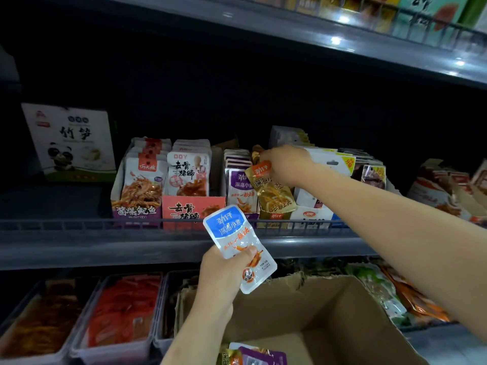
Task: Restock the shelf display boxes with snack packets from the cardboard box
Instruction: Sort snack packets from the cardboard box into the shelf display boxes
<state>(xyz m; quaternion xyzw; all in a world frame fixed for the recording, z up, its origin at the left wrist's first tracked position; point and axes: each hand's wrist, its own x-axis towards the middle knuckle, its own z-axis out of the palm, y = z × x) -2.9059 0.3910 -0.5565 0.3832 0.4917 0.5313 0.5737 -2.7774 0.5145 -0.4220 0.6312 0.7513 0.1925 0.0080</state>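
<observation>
My left hand gripped a blue-and-white snack packet, thumb across its front, holding it upright just in front of the middle shelf's wire rail and above the open cardboard box. My right hand reached further in, fingers pinching the top of a gold packet that stood tilted in the gold display box on the shelf. Just left of it stood a display box of purple packets, then a pink display box and a purple-fronted one, both full of upright packets. A white carton with a panda picture stood at the far left of the shelf. Inside the cardboard box, near its bottom edge, lay more packets, purple and gold. Below the shelf, clear bins held red and orange snacks. The shelving was dark, with a brighter shelf overhead.
</observation>
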